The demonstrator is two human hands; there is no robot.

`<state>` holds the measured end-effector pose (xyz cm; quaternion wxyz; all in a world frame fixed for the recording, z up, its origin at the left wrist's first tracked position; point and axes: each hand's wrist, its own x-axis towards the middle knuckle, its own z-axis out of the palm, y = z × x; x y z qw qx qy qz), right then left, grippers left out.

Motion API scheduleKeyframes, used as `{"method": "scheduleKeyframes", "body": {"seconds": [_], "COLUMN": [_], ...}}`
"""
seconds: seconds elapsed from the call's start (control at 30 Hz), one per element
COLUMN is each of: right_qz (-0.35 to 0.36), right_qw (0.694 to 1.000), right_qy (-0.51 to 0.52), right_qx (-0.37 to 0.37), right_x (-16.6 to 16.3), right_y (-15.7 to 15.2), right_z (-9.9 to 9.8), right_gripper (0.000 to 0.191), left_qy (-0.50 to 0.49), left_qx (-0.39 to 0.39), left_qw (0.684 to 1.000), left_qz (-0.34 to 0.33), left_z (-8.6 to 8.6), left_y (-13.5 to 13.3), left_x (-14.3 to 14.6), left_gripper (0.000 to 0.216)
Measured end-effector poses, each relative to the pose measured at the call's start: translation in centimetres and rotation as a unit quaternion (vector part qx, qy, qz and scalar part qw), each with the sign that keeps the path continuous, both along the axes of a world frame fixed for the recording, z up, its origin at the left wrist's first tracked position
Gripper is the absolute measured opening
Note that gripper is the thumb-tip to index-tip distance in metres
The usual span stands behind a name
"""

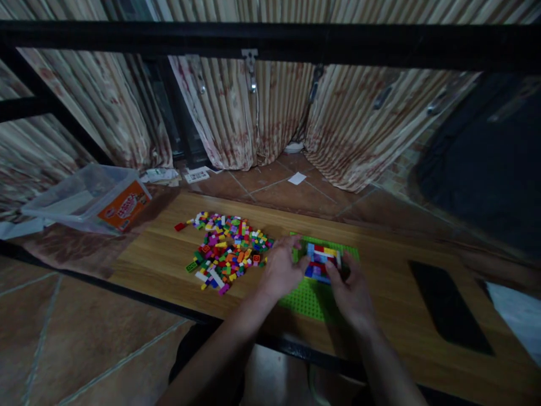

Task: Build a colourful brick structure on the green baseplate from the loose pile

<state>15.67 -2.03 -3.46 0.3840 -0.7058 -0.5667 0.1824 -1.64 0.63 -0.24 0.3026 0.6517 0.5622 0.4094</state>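
A clear plastic, orange-labelled bin [123, 206] stands left, contents unclear. The left hand [282, 267], half-open, flanks a multicoloured plastic-brick block [318, 263]; the curled right hand [352, 288] overlaps it, grip uncertain.

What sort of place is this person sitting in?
Perhaps a room in a home, though it could be a small shop or playroom: patterned curtains hang behind, the floor is tiled, and colorful toy bricks are heaped on a wood-look tabletop.
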Motion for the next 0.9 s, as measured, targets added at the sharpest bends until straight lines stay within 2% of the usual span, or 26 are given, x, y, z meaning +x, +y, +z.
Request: {"method": "scheduleKeyframes", "body": {"seconds": [0.07,0.17,0.23,0.3,0.4,0.47,0.57,0.67,0.9], "right_qz": [-0.043,-0.065,-0.025,0.046,0.150,0.193,0.217,0.226,0.249], "right_qw": [0.999,0.993,0.987,0.982,0.972,0.966,0.965,0.965,0.957], "right_qy": [0.009,-0.018,-0.033,-0.033,-0.032,-0.044,-0.058,-0.071,-0.124], "right_qx": [0.014,0.096,0.154,0.182,0.180,0.166,0.137,0.116,0.087], "right_x": [0.2,-0.3,-1.5,-3.2,-5.9,-7.3,-8.6,-9.4,-11.6], "right_y": [-0.1,-0.2,-0.3,-0.6,-1.2,-1.3,-1.0,-0.5,0.2], "right_z": [0.8,2.1,2.8,3.2,3.2,2.9,2.4,1.9,1.2], "right_gripper": [0.068,0.059,0.047,0.035,0.024,0.023,0.023,0.022,0.027], "left_qy": [-0.038,-0.096,-0.129,-0.155,-0.210,-0.280,-0.340,-0.363,-0.427], "left_qx": [0.008,0.021,0.028,0.046,0.104,0.132,0.107,0.096,0.067], "left_qw": [0.998,0.990,0.983,0.978,0.955,0.914,0.876,0.864,0.846], "left_qz": [0.041,0.103,0.127,0.136,0.185,0.263,0.326,0.335,0.311], "left_z": [0.2,0.5,0.7,0.9,1.3,1.8,2.5,2.9,3.2], "left_y": [0.7,1.6,2.0,2.3,2.9,3.3,3.2,2.9,2.9], "left_x": [-1.1,-2.3,-2.7,-3.3,-5.3,-7.2,-9.7,-10.8,-10.5], "left_gripper": [0.039,0.028,0.026,0.027,0.028,0.026,0.024,0.024,0.023]}}
